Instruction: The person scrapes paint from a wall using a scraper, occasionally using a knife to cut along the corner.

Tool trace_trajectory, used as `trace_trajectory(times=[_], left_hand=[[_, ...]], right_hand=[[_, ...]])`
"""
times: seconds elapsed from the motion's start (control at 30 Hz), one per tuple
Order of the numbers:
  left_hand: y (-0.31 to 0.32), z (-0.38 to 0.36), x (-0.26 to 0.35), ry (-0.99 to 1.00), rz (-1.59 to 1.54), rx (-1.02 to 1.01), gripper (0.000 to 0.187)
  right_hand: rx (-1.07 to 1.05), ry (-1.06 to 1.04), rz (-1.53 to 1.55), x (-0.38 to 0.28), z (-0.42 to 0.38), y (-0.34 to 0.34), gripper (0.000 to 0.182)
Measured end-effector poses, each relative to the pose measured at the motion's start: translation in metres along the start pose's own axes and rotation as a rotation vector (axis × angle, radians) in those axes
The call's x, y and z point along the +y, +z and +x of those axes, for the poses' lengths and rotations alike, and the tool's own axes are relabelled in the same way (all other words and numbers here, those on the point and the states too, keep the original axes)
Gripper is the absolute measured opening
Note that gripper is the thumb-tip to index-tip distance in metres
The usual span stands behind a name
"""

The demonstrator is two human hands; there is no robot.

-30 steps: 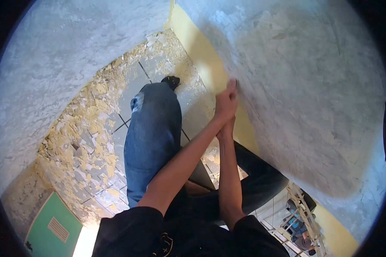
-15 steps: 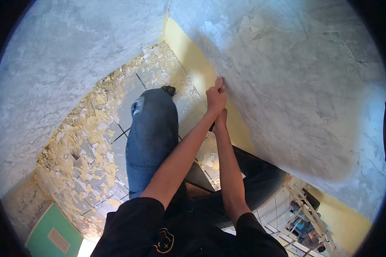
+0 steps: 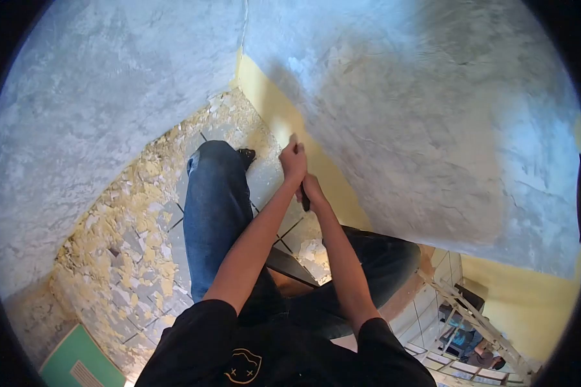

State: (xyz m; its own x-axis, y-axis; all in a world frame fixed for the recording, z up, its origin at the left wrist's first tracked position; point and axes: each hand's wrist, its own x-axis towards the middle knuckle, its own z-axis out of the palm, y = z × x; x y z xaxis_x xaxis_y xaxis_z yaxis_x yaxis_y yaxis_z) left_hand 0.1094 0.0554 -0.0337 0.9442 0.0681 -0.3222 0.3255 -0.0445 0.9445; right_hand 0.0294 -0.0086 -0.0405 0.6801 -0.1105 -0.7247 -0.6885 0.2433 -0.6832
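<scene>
My left hand is closed around the upper part of a black-handled scraper, in front of the yellow strip at the foot of the right wall. Just behind it, my right hand grips the same tool lower down, and the butt of the handle sticks out below. The scraper's blade cannot be made out past my fingers. Above the yellow paint strip, the wall is bare grey with trowel-like marks.
Yellow and white paint flakes cover the tiled floor along the left wall. My bent knee is to the left of my hands. A green panel stands at lower left. At lower right are a wooden ladder and another person.
Both hands have moved back and left, from the edge of the grey wall surface down to the yellow strip. More of the black handle shows. The view has shifted slightly.
</scene>
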Motion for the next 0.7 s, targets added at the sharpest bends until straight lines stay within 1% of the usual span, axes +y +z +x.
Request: trace_trajectory(times=[0.03,0.1,0.13,0.17,0.2,0.23,0.27,0.3,0.37,0.43,0.47,0.53,0.57,0.63,0.67,0.7], left_hand=[[-0.007,0.002,0.004,0.015,0.0,-0.001,0.042],[-0.02,0.002,0.011,0.217,0.136,0.135,0.043],[-0.028,-0.003,0.027,0.339,0.089,0.168,0.04],[-0.036,-0.011,0.041,0.356,0.091,0.149,0.04],[-0.049,-0.024,0.061,0.339,0.0,0.063,0.039],[-0.058,-0.035,0.07,0.319,-0.086,-0.025,0.038],[-0.064,-0.046,0.068,0.364,-0.194,-0.064,0.036],[-0.069,-0.06,0.059,0.381,-0.181,-0.087,0.036],[-0.083,-0.088,0.043,0.464,-0.056,-0.178,0.034],[-0.094,-0.124,0.032,0.438,0.054,-0.307,0.034],[-0.098,-0.138,0.027,0.448,0.066,-0.315,0.034],[-0.101,-0.157,0.009,0.233,0.138,-0.504,0.035],[-0.102,-0.163,0.001,0.235,0.153,-0.518,0.035],[-0.102,-0.171,-0.013,0.111,0.215,-0.595,0.042],[-0.101,-0.171,-0.02,0.11,0.228,-0.612,0.042],[-0.1,-0.171,-0.024,0.28,0.376,-0.642,0.045]], right_hand=[[-0.003,-0.014,0.004,-0.006,-0.02,-0.002,0.029],[-0.042,-0.017,-0.459,-0.01,-0.057,-0.012,0.035],[-0.033,-0.03,-0.446,-0.008,-0.07,-0.023,0.035],[-0.036,-0.082,-0.647,-0.005,-0.083,-0.034,0.036],[-0.034,-0.13,-0.847,-0.003,-0.096,-0.047,0.037],[-0.015,-0.138,-0.825,0.002,-0.107,-0.061,0.037],[-0.001,-0.22,-0.848,0.008,-0.115,-0.075,0.038],[0.011,-0.305,-0.87,0.016,-0.121,-0.086,0.039],[0.015,-0.309,-0.821,0.028,-0.128,-0.099,0.042],[0.142,-0.364,-0.879,0.057,-0.123,-0.11,0.048],[0.146,-0.372,-0.863,0.072,-0.116,-0.116,0.048],[0.188,-0.311,-1.386,0.097,-0.109,-0.122,0.042],[0.195,-0.307,-1.366,0.101,-0.112,-0.124,0.042],[-0.072,-0.2,-1.476,0.084,-0.129,-0.12,0.04],[-0.035,-0.25,-1.447,0.092,-0.128,-0.122,0.039],[-0.027,-0.244,-1.43,0.095,-0.131,-0.123,0.039]])
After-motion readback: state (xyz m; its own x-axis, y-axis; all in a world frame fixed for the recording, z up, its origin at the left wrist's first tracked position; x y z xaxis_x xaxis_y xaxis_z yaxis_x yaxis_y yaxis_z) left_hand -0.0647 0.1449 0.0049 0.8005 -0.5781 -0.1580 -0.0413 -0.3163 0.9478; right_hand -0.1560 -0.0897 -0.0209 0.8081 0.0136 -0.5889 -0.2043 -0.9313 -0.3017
